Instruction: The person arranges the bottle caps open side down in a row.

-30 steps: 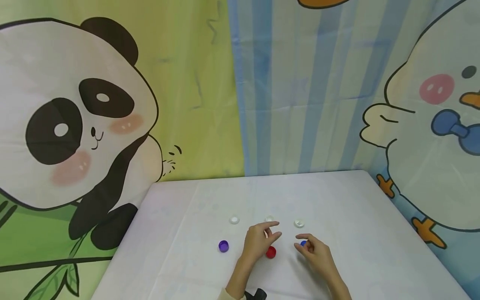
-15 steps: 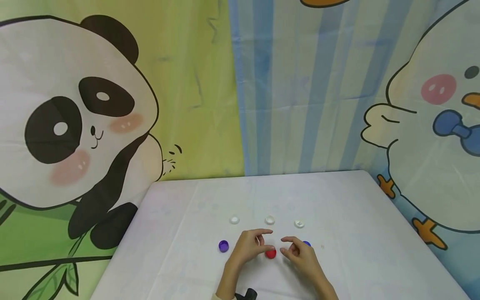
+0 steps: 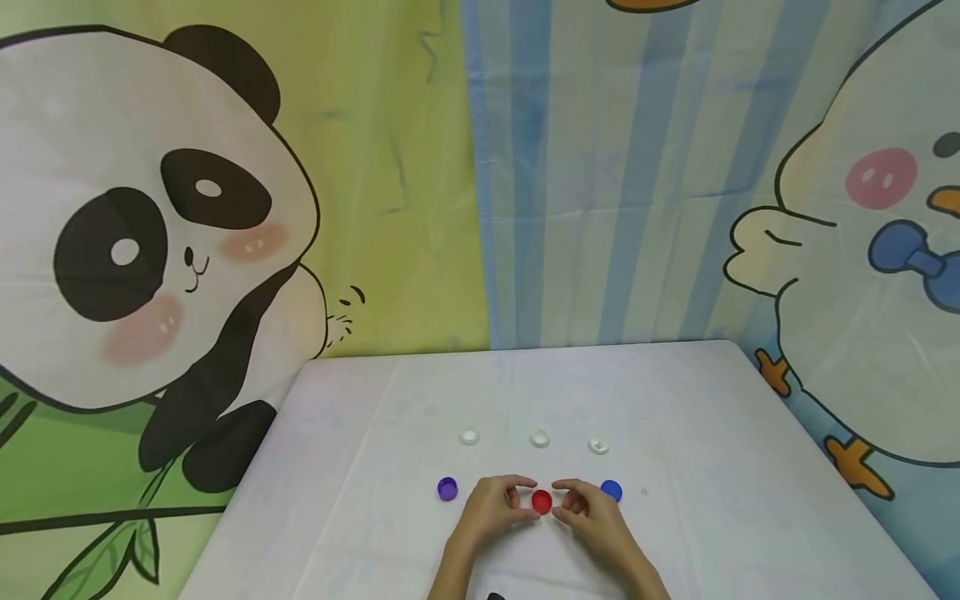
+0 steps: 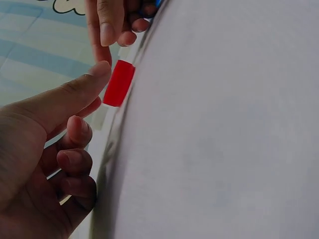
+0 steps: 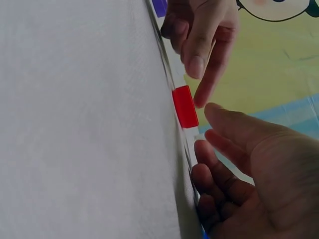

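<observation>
A small red round cap (image 3: 542,502) lies on the white table between both hands. My left hand (image 3: 495,507) is at its left side, thumb and forefinger spread around the near and far edges. From the right, my right hand (image 3: 592,515) mirrors this, its thumb and forefinger also apart with fingertips close to the cap. In the left wrist view the red cap (image 4: 119,83) appears side-on beside the left thumb tip. The right wrist view has the red cap (image 5: 185,106) just past the right thumb tip, its side in full sight. Neither hand grips it.
On the white table (image 3: 375,533), a purple cap (image 3: 447,488), hollow side up, lies to the left and a blue cap (image 3: 611,490) to the right. Farther back, three white round pieces form a row: left (image 3: 468,437), middle (image 3: 539,438) and right (image 3: 597,446). Cartoon-printed curtains (image 3: 405,167) stand behind.
My right hand has moved left from near the blue cap to the red cap. My left hand has come down and back toward the red cap's left side, uncovering the middle white piece.
</observation>
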`<state>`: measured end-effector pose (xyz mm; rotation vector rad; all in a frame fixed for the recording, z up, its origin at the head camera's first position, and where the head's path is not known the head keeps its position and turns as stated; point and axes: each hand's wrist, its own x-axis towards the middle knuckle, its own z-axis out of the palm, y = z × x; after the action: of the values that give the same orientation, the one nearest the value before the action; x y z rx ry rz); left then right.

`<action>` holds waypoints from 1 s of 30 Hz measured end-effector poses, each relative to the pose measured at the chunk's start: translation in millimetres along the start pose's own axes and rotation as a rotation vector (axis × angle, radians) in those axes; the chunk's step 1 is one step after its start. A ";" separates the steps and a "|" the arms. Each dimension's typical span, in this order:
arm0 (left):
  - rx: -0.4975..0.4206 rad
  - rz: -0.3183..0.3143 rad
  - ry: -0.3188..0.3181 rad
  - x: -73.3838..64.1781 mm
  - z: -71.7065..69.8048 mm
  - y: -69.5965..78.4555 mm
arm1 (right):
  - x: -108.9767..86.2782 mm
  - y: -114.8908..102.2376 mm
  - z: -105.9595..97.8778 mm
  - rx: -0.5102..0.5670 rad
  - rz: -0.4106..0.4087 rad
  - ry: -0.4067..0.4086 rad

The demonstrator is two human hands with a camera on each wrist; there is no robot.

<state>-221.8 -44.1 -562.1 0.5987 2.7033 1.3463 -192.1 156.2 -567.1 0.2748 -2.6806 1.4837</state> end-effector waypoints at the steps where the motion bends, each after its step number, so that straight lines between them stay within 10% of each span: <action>1: -0.002 -0.004 0.002 -0.6 0.9 -1.2 | -0.1 0.6 0.9 -0.005 -0.001 -0.002; 30: 0.077 0.006 0.054 -0.6 9.5 -7.7 | 1.2 7.0 10.2 -0.173 -0.136 0.027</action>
<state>-221.5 -41.3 -574.0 0.5852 2.8102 1.2826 -194.3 151.0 -578.2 0.4133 -2.6867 1.2019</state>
